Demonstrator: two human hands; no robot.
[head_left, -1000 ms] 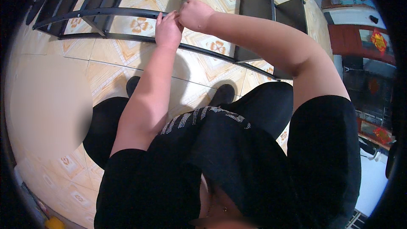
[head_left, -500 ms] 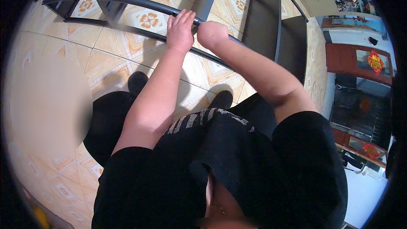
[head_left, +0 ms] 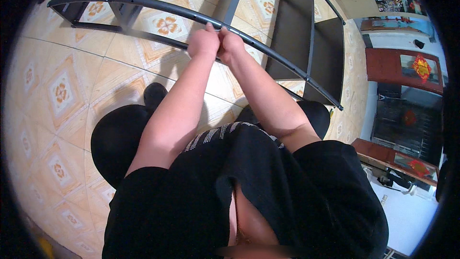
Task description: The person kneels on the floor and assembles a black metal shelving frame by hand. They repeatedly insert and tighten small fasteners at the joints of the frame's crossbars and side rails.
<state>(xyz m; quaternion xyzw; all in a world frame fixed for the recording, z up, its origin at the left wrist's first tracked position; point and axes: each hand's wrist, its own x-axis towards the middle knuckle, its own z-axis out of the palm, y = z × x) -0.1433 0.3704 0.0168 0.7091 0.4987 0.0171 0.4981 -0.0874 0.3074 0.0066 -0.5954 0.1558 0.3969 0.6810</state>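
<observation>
In the head view, the rack [head_left: 294, 33] spans 10 to 2 o'clock, its near bar [head_left: 182, 12] crossing at 12. Half a second ago the left hand [head_left: 203, 44] lay spread over this bar and the right hand [head_left: 232, 45] wrapped it as a fist; now both sit at its near edge, curled, fingertips together. Whether they pinch something small cannot be told: the fingers hide it. The bar's right end, at 3 o'clock, is now uncovered. The hands block part of the lower rail [head_left: 158, 40]. Tiled floor [head_left: 62, 144] fills 9 o'clock; a shoe [head_left: 155, 95] rests at 10, a white surface [head_left: 407, 216] at 4.
</observation>
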